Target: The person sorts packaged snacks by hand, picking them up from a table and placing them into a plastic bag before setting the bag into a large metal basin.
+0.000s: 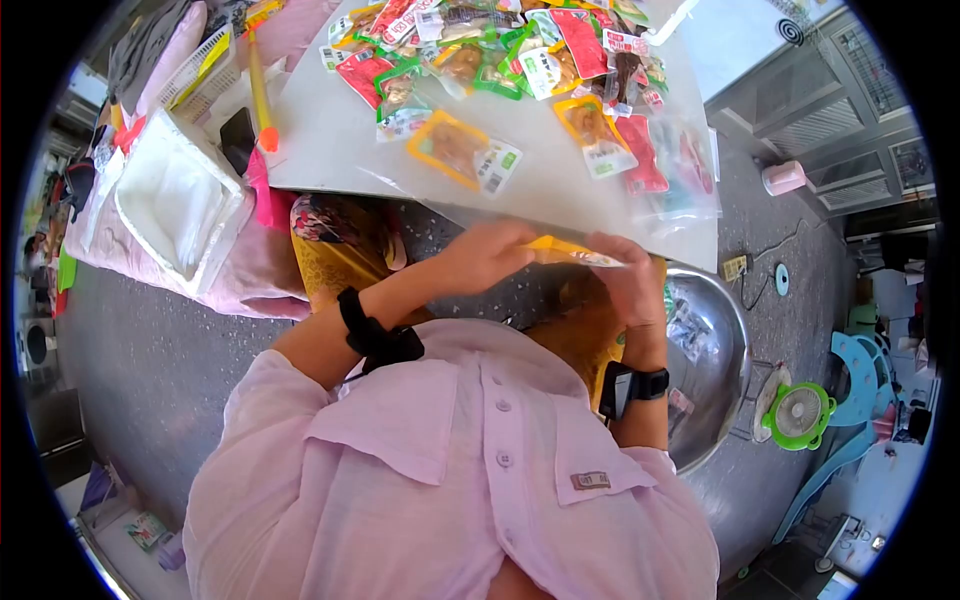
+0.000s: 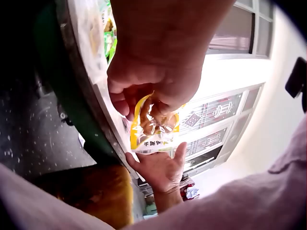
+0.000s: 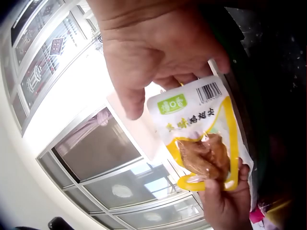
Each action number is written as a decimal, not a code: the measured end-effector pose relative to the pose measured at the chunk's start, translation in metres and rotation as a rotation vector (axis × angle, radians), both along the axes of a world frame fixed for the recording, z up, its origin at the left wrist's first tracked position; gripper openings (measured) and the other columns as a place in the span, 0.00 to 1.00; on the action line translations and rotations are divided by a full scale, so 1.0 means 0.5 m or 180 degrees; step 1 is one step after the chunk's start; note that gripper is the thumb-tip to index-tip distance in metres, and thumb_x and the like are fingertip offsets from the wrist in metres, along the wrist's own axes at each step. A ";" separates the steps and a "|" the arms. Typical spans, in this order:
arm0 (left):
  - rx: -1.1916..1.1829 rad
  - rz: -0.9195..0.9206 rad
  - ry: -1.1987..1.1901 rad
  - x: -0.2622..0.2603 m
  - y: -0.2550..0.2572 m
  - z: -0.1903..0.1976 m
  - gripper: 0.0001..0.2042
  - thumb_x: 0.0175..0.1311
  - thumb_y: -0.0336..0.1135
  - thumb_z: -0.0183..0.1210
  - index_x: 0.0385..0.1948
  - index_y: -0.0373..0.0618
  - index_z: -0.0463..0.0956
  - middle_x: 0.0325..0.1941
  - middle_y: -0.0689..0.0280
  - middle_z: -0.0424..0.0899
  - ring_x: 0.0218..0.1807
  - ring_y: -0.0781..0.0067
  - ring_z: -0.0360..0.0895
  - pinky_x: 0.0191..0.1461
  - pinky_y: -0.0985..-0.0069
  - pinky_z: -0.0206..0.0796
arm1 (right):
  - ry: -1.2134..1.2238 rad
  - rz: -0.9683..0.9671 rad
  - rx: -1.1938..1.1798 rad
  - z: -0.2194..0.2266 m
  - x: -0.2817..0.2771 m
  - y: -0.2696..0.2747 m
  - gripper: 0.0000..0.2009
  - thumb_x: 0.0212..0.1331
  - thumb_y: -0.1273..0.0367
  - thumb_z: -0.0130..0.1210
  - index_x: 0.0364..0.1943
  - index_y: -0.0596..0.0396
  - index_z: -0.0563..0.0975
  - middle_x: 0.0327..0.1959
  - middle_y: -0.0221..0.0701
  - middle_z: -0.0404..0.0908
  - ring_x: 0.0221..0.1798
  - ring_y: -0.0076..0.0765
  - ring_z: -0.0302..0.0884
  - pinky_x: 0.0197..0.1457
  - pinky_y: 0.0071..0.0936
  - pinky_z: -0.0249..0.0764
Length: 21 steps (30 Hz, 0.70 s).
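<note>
In front of the shirt, just off the table's near edge, a yellow-and-white snack packet with brown meat in its clear window is held up. My left hand pinches its yellow end between thumb and fingers. At the white, printed end is my right hand; in the right wrist view its thumb stands apart and its fingers reach behind the packet's edge. The left wrist view shows the right palm spread below the packet. Similar packets, one yellow-edged, lie on the table.
A heap of mixed snack packets covers the table's far side. To the right on the floor stands a metal basin holding some packets. A white foam box sits at the left, and a green fan at the right.
</note>
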State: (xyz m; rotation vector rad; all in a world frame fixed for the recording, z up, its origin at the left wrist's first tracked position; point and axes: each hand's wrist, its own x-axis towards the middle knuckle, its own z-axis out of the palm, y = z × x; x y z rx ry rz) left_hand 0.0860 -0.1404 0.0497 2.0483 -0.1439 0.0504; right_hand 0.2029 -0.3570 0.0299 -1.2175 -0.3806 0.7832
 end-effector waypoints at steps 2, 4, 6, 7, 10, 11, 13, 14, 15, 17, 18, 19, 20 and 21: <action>-0.1258 -0.0109 0.0993 -0.002 -0.004 -0.012 0.14 0.56 0.36 0.47 0.43 0.42 0.64 0.35 0.63 0.71 0.33 0.73 0.69 0.34 0.78 0.63 | 0.0193 0.0438 0.0514 -0.003 -0.011 -0.014 0.31 0.42 0.50 0.53 0.47 0.59 0.64 0.46 0.36 0.67 0.49 0.37 0.64 0.52 0.34 0.59; -0.2186 -0.0045 0.1621 -0.004 -0.010 -0.017 0.15 0.58 0.39 0.44 0.45 0.43 0.62 0.35 0.64 0.71 0.32 0.77 0.68 0.34 0.80 0.63 | 0.0260 0.0574 0.0685 0.029 -0.032 -0.005 0.26 0.44 0.56 0.56 0.44 0.58 0.66 0.44 0.35 0.70 0.47 0.33 0.67 0.49 0.30 0.62; -0.2797 0.0190 0.1878 -0.011 -0.023 -0.015 0.15 0.59 0.40 0.43 0.45 0.43 0.61 0.35 0.65 0.71 0.30 0.78 0.68 0.34 0.82 0.63 | 0.0367 0.0248 0.0369 0.009 -0.038 0.003 0.21 0.46 0.63 0.55 0.44 0.58 0.66 0.41 0.33 0.71 0.44 0.32 0.69 0.46 0.28 0.65; -0.2538 0.0067 0.1862 -0.009 -0.018 -0.007 0.16 0.58 0.40 0.44 0.45 0.43 0.62 0.35 0.66 0.71 0.31 0.78 0.68 0.34 0.82 0.63 | 0.0417 0.0088 0.0208 0.011 -0.040 0.012 0.19 0.47 0.67 0.54 0.43 0.58 0.67 0.40 0.33 0.72 0.43 0.31 0.70 0.44 0.26 0.66; -0.1389 0.0120 0.1415 0.007 0.009 0.004 0.16 0.55 0.41 0.48 0.42 0.42 0.64 0.35 0.66 0.71 0.30 0.78 0.69 0.33 0.81 0.63 | 0.0710 -0.0121 0.0589 0.022 -0.036 0.025 0.14 0.50 0.75 0.48 0.43 0.58 0.67 0.38 0.32 0.73 0.37 0.31 0.72 0.41 0.27 0.69; -0.0738 0.0416 0.1006 0.013 0.019 -0.013 0.16 0.53 0.41 0.50 0.40 0.41 0.65 0.35 0.65 0.71 0.30 0.76 0.69 0.33 0.80 0.63 | 0.0751 -0.0250 0.0699 0.024 -0.036 0.033 0.13 0.50 0.75 0.47 0.43 0.59 0.67 0.38 0.32 0.72 0.38 0.31 0.72 0.42 0.27 0.69; 0.0453 0.0897 0.0326 0.024 0.038 -0.023 0.15 0.50 0.41 0.53 0.36 0.41 0.67 0.33 0.63 0.71 0.30 0.72 0.70 0.32 0.77 0.63 | 0.0724 -0.0578 0.0773 0.005 -0.024 0.043 0.13 0.50 0.76 0.45 0.42 0.59 0.67 0.38 0.33 0.72 0.38 0.31 0.72 0.42 0.28 0.69; 0.0986 0.1083 0.0068 0.027 0.043 -0.024 0.15 0.49 0.41 0.54 0.34 0.41 0.67 0.32 0.62 0.71 0.30 0.69 0.70 0.32 0.75 0.63 | 0.0718 -0.0744 0.0802 -0.002 -0.021 0.047 0.13 0.50 0.77 0.45 0.42 0.59 0.67 0.38 0.33 0.72 0.38 0.31 0.72 0.42 0.28 0.69; 0.1515 0.1267 -0.0192 0.027 0.044 -0.025 0.14 0.47 0.40 0.55 0.32 0.40 0.68 0.31 0.60 0.71 0.29 0.67 0.71 0.32 0.74 0.63 | 0.0687 -0.0892 0.0792 -0.001 -0.023 0.054 0.13 0.50 0.77 0.44 0.42 0.59 0.67 0.37 0.33 0.72 0.39 0.31 0.72 0.42 0.28 0.69; 0.1764 0.1338 -0.0176 0.031 0.040 -0.022 0.12 0.46 0.38 0.54 0.27 0.41 0.67 0.29 0.56 0.70 0.30 0.58 0.70 0.32 0.68 0.62 | 0.0612 -0.1177 0.0786 0.005 -0.027 0.073 0.12 0.50 0.78 0.43 0.42 0.60 0.67 0.37 0.33 0.72 0.39 0.31 0.72 0.42 0.27 0.69; 0.1917 0.1336 -0.0035 0.037 0.041 -0.029 0.11 0.46 0.38 0.53 0.26 0.40 0.67 0.30 0.56 0.70 0.30 0.57 0.70 0.33 0.68 0.62 | 0.0554 -0.1152 0.0813 0.000 -0.025 0.077 0.12 0.51 0.77 0.43 0.41 0.60 0.67 0.37 0.33 0.72 0.39 0.31 0.72 0.41 0.26 0.69; 0.2071 0.1337 0.0104 0.042 0.043 -0.037 0.10 0.46 0.37 0.52 0.26 0.40 0.67 0.30 0.55 0.70 0.31 0.57 0.70 0.33 0.67 0.62 | 0.0559 -0.1101 0.0774 -0.004 -0.025 0.080 0.12 0.51 0.77 0.43 0.42 0.60 0.66 0.38 0.32 0.71 0.39 0.30 0.71 0.42 0.26 0.68; 0.2054 0.1358 0.0101 0.046 0.046 -0.043 0.09 0.46 0.36 0.52 0.25 0.40 0.66 0.30 0.55 0.70 0.31 0.56 0.69 0.33 0.67 0.62 | 0.0561 -0.1051 0.0737 -0.007 -0.024 0.083 0.13 0.51 0.77 0.43 0.42 0.59 0.66 0.38 0.32 0.71 0.40 0.30 0.70 0.42 0.27 0.68; 0.2037 0.1377 0.0096 0.051 0.049 -0.049 0.09 0.45 0.34 0.51 0.25 0.40 0.66 0.30 0.55 0.70 0.32 0.55 0.69 0.33 0.66 0.61 | 0.0561 -0.1005 0.0701 -0.010 -0.023 0.086 0.13 0.50 0.77 0.43 0.43 0.58 0.66 0.39 0.31 0.70 0.40 0.30 0.70 0.42 0.27 0.67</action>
